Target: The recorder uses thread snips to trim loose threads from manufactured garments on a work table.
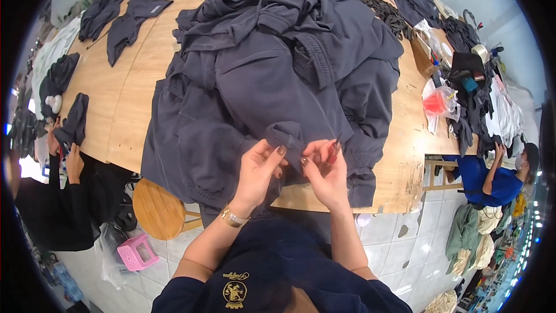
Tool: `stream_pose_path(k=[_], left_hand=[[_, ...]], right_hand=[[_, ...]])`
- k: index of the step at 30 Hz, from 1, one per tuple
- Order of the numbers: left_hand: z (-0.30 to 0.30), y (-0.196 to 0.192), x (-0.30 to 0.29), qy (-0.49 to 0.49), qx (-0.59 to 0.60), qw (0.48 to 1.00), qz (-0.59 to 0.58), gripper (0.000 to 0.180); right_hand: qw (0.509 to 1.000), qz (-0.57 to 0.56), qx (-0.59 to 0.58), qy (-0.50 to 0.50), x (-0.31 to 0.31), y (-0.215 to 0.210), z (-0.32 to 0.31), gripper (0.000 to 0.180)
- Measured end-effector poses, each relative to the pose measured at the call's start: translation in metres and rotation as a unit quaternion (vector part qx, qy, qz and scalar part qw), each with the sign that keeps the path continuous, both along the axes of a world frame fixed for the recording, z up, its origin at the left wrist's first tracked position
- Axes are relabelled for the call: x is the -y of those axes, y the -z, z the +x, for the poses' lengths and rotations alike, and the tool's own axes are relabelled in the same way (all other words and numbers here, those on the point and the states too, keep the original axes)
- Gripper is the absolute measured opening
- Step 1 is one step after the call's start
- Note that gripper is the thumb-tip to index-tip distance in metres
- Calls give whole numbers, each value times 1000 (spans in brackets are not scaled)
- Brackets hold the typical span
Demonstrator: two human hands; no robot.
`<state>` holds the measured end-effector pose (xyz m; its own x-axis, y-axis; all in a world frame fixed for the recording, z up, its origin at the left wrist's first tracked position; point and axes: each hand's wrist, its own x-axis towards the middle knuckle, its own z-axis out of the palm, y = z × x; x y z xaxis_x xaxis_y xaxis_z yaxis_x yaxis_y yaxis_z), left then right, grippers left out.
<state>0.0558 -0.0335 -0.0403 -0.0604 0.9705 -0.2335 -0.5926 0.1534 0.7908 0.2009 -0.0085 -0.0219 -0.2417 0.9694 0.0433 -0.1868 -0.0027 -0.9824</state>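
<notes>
A big heap of dark grey trousers (255, 90) with gathered elastic edges lies in front of me, reaching over the table's near edge. My left hand (259, 173) pinches a folded end of one trouser leg (285, 133) between thumb and fingers. Close beside it, my right hand (325, 175) is closed around small red-handled snips (333, 150), whose dark tip points up and away from me. The right fingertips are close to the same cloth; whether they grip it too, I cannot tell.
The wooden table (130, 98) carries more dark garments (139, 20) at the far left. On the right stand a red-filled plastic cup (437, 102) and piled cloth. A round wooden stool (157, 210) and a pink stool (137, 253) are at left. Co-workers sit on both sides.
</notes>
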Motion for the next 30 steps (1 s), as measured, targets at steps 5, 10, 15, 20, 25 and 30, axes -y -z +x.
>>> stream_pose_path(k=[5,10,15,20,25,30], left_hand=[[-2,-7,5,39,45,998,-24,14],[0,-15,6,68,51,996,-16,17],[9,-22,4,58,95,994,-14,21],[9,-17,2,44,146,988,-15,19],[7,-12,3,40,163,985,-32,18],[7,-10,5,40,165,985,-22,17]], right_hand=[[996,36,83,-4,0,-9,-3,29],[990,58,127,-6,1,-12,1,29],[995,-8,-88,45,4,-25,7,30],[1000,1,-3,9,3,-12,28,20],[971,28,236,-3,14,-6,34,28],[942,83,326,-19,18,-6,32,31]])
